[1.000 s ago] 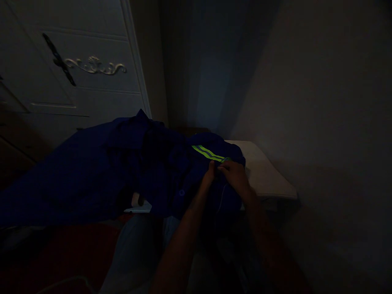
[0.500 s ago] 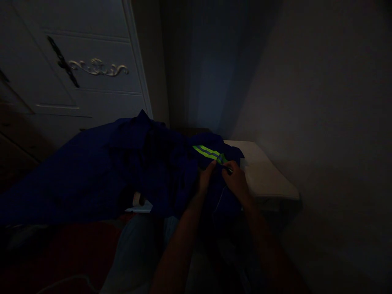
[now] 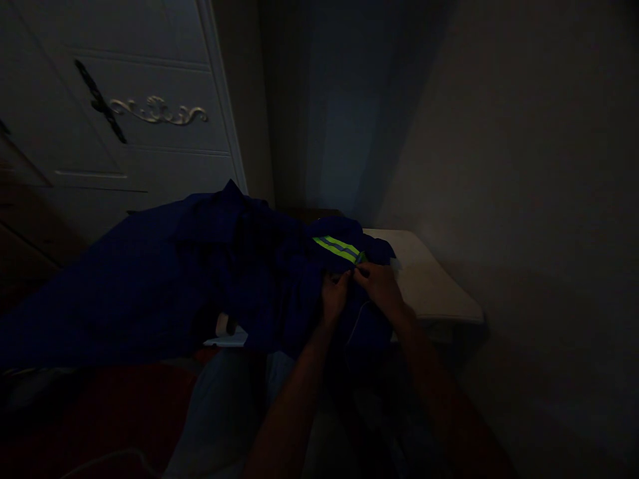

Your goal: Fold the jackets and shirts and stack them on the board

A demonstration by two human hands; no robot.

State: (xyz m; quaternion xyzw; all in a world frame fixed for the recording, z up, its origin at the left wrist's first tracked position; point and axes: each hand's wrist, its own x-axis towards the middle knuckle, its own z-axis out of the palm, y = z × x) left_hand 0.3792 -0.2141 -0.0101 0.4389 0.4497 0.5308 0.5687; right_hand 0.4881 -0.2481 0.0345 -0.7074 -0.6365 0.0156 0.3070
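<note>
Head view: In a dim room, a person's two bare hands work at a crumpled, dark blue cloth garment (image 3: 214, 259) spread across a pale, flat-topped worktop (image 3: 434, 286), its left end draping well past the worktop's visible part. The right hand (image 3: 378, 281) pinches cloth at the near end of a bright yellow-green and grey striped band (image 3: 335, 247) on the garment. The left hand (image 3: 334, 295) lies just beside it, thumb and fingers bent against the blue cloth; whether it grips a fold is too dark to tell. A thin, pale cord-like strand (image 3: 357, 324) trails below the right hand over the cloth. Behind stands a white panelled door (image 3: 170, 63) with a dark metal handle (image 3: 102, 103) and a scrolled relief ornament (image 3: 158, 110).

Handling the band's end well probably calls for a light fingertip pinch, the left hand bracing the cloth flat close by, the strand clear of the fingers and the overhanging cloth's weight kept from dragging; more light would likely help.
</note>
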